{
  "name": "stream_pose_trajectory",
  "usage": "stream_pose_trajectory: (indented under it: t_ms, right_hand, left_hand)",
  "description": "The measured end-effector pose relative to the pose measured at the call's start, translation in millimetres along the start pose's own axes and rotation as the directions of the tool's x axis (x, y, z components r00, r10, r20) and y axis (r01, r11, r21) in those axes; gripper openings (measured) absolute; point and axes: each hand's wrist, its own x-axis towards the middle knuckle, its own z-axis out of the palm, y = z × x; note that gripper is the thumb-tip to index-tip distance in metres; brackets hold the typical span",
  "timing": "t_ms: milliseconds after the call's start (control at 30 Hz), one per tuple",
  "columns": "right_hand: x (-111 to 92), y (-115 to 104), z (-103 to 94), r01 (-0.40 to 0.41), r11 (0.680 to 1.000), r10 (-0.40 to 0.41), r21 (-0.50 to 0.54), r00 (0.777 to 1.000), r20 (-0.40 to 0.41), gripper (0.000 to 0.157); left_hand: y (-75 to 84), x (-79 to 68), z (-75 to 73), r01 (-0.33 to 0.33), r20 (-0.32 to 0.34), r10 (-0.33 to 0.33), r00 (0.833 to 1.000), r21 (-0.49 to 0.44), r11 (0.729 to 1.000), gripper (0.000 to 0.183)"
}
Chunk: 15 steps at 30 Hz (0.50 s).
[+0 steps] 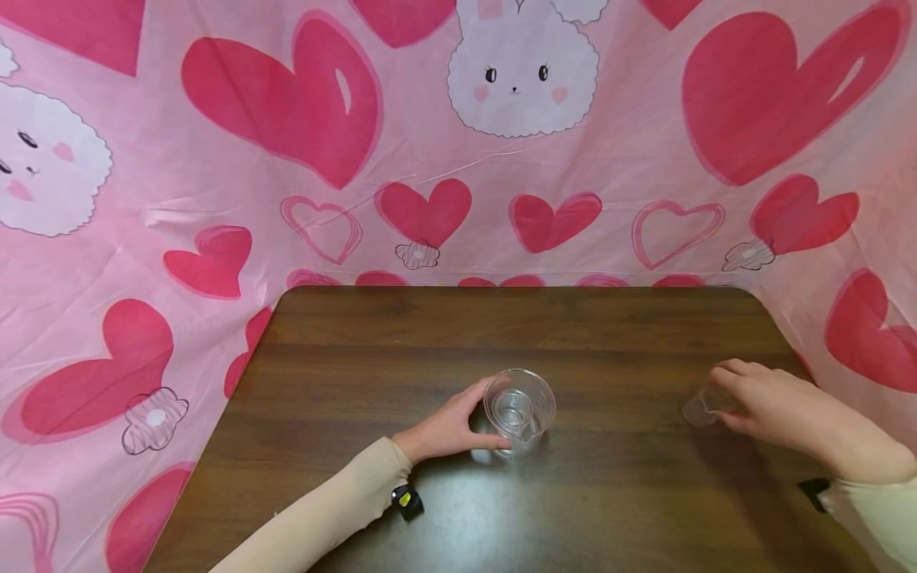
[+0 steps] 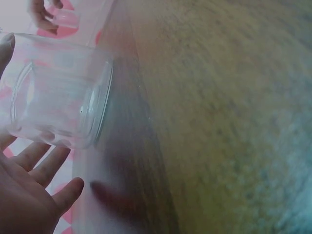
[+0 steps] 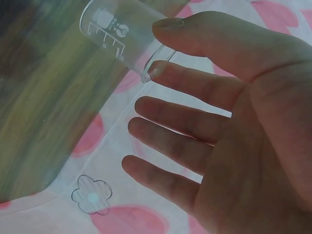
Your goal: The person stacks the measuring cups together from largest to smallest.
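In the head view, my left hand (image 1: 454, 426) holds a large clear beaker (image 1: 540, 398) upright on the table, thumb on the near side and fingers on the far side. Inner rings suggest a smaller vessel nested in it. The left wrist view shows this beaker (image 2: 58, 97) with spread fingers (image 2: 51, 163) against its wall. Over at the right, my right hand (image 1: 774, 402) pinches a small glass beaker (image 1: 696, 411) by its rim between thumb and index finger. White printed scale marks show on the tilted small beaker (image 3: 117, 34); the other three fingers extend free.
A dark brown wooden table (image 1: 401, 334) with rounded far corners lies under both hands. Pink cloth (image 1: 430, 159) printed with hearts and rabbit faces hangs behind it and along both sides. A black strap (image 1: 408, 503) sits on the left wrist.
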Motion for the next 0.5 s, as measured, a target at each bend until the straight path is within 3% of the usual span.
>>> stream_pose_trajectory:
  t_ms: [500]
  right_hand:
    - [8.1, -19.8, -3.2, 0.094, 0.994, -0.096, -0.048, 0.994, -0.057, 0.045]
  left_hand:
    - [-1.1, -0.3, 0.8, 0.008, 0.003, -0.008, 1.0, -0.004, 1.0, 0.091]
